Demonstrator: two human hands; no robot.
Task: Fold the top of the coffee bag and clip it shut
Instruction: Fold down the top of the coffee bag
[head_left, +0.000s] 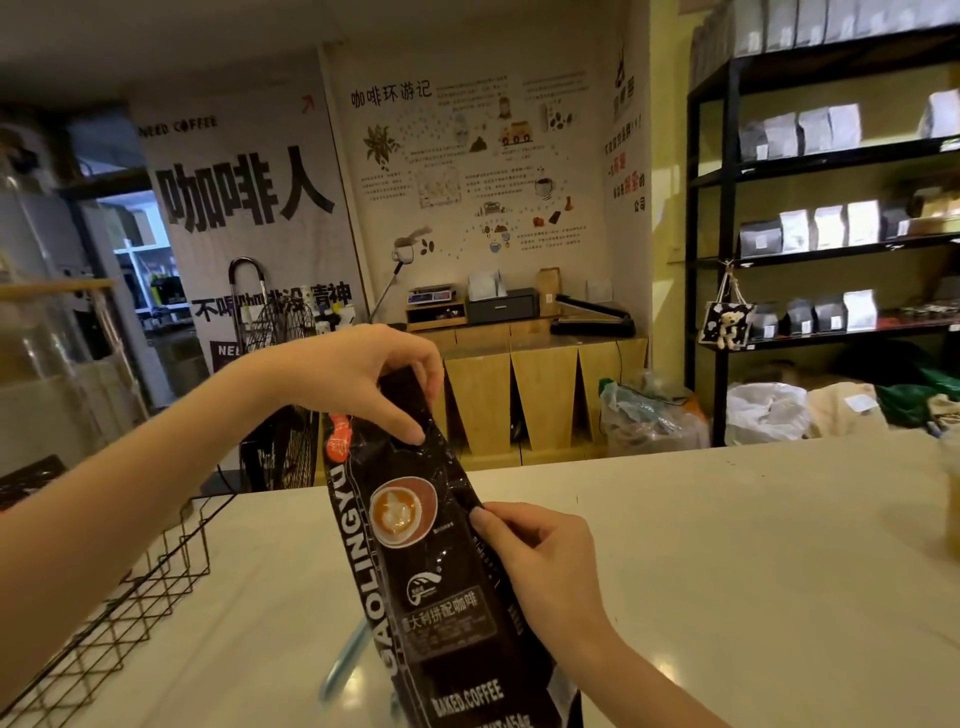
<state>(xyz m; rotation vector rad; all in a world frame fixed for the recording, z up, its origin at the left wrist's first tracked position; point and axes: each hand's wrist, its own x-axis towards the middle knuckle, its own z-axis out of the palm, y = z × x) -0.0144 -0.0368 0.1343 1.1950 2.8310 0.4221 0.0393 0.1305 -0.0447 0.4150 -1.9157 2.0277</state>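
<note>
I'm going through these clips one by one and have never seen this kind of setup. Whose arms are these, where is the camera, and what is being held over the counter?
There is no machine here: a person works with bare hands, and the single camera sits on their head, looking forward and down. The left hand pinches the top of a dark coffee bag, thumb in front and fingers behind. The right hand grips the bag's right edge about halfway down. The bag stands upright above a pale counter; its top is not folded yet. A bluish object lies on the counter behind the bag, too blurred to name. A black wire rack sits at the left.
</note>
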